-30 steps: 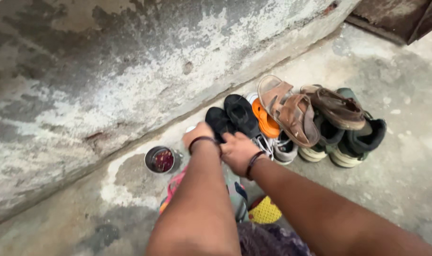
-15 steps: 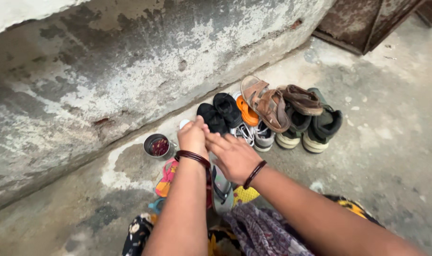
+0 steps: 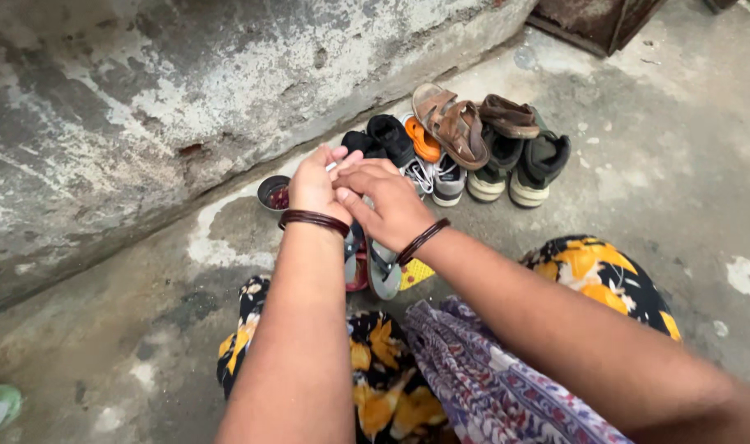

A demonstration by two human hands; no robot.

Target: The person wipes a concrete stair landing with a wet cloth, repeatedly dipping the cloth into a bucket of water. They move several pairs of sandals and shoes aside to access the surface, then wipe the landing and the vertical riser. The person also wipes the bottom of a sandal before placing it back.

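no packages, labels, signs or screens

Peeling wall (image 3: pixel 145 107); stained concrete floor (image 3: pixel 655 189)

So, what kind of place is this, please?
Probably an outdoor entrance or yard of a home: a rough concrete floor, a weathered, peeling wall, and a row of shoes and sandals beside it.
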